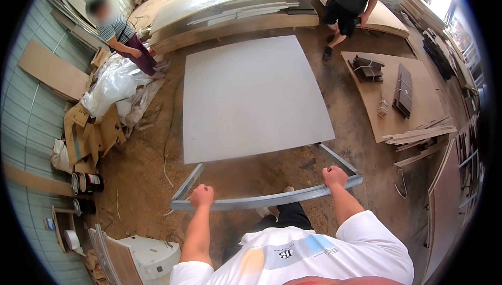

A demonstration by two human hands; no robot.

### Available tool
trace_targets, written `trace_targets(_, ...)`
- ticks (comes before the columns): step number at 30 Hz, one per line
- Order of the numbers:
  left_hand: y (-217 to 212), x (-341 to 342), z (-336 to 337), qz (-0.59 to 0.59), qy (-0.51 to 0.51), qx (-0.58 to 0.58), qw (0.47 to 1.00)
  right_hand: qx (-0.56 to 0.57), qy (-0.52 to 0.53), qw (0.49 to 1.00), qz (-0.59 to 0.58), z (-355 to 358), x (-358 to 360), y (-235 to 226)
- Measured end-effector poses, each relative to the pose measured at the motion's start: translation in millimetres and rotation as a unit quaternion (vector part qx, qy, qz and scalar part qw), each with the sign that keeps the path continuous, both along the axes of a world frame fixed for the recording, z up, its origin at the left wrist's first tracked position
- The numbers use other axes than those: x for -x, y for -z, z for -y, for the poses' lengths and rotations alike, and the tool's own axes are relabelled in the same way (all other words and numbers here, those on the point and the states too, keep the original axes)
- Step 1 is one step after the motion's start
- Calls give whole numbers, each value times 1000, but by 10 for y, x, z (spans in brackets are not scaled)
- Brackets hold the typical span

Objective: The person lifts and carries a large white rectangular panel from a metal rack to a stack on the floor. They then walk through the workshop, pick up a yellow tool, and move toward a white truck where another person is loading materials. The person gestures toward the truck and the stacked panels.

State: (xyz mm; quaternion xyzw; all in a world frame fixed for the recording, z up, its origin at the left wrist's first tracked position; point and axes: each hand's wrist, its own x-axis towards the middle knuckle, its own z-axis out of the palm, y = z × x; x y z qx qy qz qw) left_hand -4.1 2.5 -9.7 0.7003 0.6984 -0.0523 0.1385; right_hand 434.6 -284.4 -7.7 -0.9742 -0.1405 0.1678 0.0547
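In front of me is a grey metal frame (pixel 266 200), its near bar running across just before my legs. My left hand (pixel 202 195) is closed around this bar near its left corner. Toward the right corner, my right hand (pixel 334 175) grips the same bar. Two side bars reach away from me to a large pale board (pixel 253 97), which lies flat beyond my hands. The board's near edge covers the far part of the frame, so I cannot tell how they are joined.
Large stacked sheets (pixel 235 31) stand beyond the board. A person (pixel 125 36) is at the far left beside plastic wrapping (pixel 112 83); another person (pixel 350 2) is at the far right. Tied brown bundles lie on a board (pixel 423 86) to the right. Black cans (pixel 93 183) stand left.
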Motion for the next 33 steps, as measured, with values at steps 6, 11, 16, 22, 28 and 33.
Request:
trace_targets(6, 55, 22, -11, 8, 0, 0, 1000, -5, 0, 1000, 6, 13, 0, -9)
trace_targets(11, 87, 26, -17, -8, 5, -8, 1000, 3, 2, 1000, 4, 7, 0, -1)
trace_targets(16, 67, 12, -2, -5, 17, -14, 1000, 11, -10, 999, 29, 53, -23, 99)
trace_targets(22, 24, -9, 11, 4, 22, -17, 1000, -15, -6, 1000, 19, 77, -56, 149)
trace_targets(28, 75, 20, 20, -4, 24, -23, 999, -8, -7, 1000, 7, 76, -26, 51)
trace_targets(33, 2, -25, 20, -6, 30, -14, 999, -13, -4, 1000, -7, 70, -27, 13)
